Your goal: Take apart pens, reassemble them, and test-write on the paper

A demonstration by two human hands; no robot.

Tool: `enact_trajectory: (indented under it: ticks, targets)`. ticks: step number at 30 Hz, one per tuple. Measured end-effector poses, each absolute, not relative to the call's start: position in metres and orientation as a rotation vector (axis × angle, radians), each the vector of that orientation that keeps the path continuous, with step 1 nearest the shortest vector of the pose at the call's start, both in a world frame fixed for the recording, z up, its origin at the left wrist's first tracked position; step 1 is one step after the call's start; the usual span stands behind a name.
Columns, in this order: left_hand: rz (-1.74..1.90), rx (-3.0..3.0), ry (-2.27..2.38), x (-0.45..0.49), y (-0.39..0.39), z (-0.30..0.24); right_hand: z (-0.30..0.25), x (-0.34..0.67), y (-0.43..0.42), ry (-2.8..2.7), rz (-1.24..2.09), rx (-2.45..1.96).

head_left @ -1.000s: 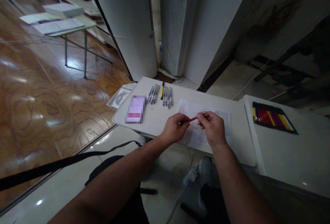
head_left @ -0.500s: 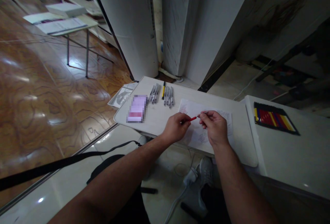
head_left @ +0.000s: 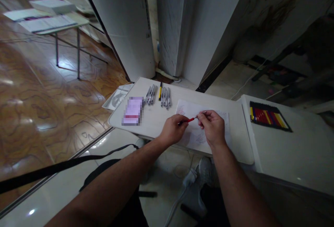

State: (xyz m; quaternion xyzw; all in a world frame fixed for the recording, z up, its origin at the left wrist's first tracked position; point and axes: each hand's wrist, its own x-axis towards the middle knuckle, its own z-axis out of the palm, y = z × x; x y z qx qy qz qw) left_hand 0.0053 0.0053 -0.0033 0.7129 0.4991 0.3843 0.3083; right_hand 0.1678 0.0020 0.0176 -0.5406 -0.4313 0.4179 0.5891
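Above a written sheet of paper (head_left: 191, 140), my left hand (head_left: 172, 128) is closed around a red pen (head_left: 191, 119), the red part showing past the fingers. My right hand (head_left: 213, 126) pinches a thin, slender piece at the pen's end; whether it is joined to the pen or separate I cannot tell. A bit of something thin pokes out beyond the right fingertips. Left of the paper lie several clear pens (head_left: 166, 97) in one group and more clear pens (head_left: 150, 94) in another, with a yellow-and-black pen (head_left: 160, 91) between them.
A blurred-out phone (head_left: 133, 111) lies at the left end of the white table (head_left: 153, 122). On the adjoining white surface (head_left: 287, 154) rests a black case of coloured pens (head_left: 270, 116). Below are a power strip (head_left: 190, 178) with its cable and a shoe (head_left: 205, 169).
The whole view has shifted, so everything appears a little further left. Both hands keep nearly the same hold on the red pen and its thin end.
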Motion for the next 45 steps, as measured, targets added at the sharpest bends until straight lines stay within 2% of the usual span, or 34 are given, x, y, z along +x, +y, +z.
enact_trajectory:
  ticks: [14,34,45]
  targets:
    - [0.998,1.832,1.356,0.0054,0.0038,-0.0048,0.02,0.1635,-0.0031,-1.307,0.678,-1.385]
    - [0.954,1.842,1.323,0.0048,0.0044,-0.0046,0.0165,0.1639,-0.0011,-1.059,0.934,-1.331]
    - [0.95,1.831,1.346,0.0057,0.0025,-0.0012,0.0187,0.1633,-0.001,-1.031,0.97,-1.328]
